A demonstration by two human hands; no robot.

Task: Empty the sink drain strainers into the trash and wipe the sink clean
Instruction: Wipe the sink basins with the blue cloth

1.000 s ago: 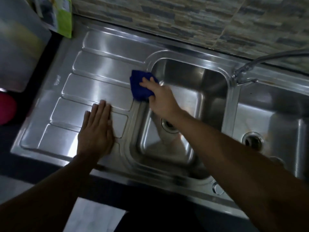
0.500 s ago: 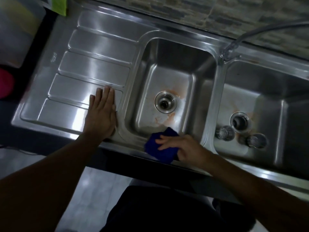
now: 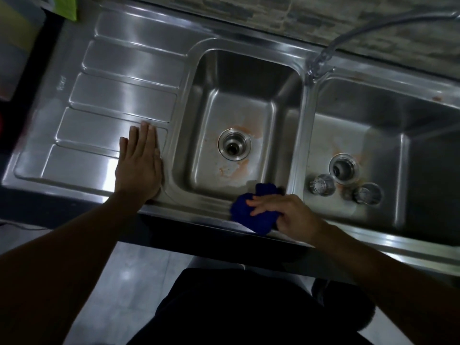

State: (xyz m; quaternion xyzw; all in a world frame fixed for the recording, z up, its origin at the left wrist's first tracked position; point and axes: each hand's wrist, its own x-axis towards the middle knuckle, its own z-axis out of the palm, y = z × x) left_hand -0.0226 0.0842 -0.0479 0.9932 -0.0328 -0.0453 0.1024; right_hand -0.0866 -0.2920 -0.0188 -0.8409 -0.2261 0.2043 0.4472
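Head view: double-bowl steel sink (image 3: 302, 135) seen from above, ribbed drainboard (image 3: 112, 95) on its left side. Left hand (image 3: 139, 168) lies flat, palm down, on the near right part of the drainboard, just beside the left basin (image 3: 236, 78). Its fingers are straight and pressed together.

Right hand (image 3: 291, 216) grips a bunched blue cloth (image 3: 249, 219), fingers laid close together over the top, thumb curled at the near side. The cloth sits on the front rim at the left basin's near right corner, with its upper end over the basin edge.

Left drain (image 3: 234, 144) is open, orange stains (image 3: 232, 170) around it on the basin floor. Right basin (image 3: 373, 120) has an open right drain (image 3: 344, 168). Two strainers lie on its floor just beside that drain, first strainer (image 3: 321, 184) to the near left, second strainer (image 3: 368, 193) to the near right. Faucet (image 3: 321, 59) rises from the back rim between the basins. Dim light, fine detail blurred.
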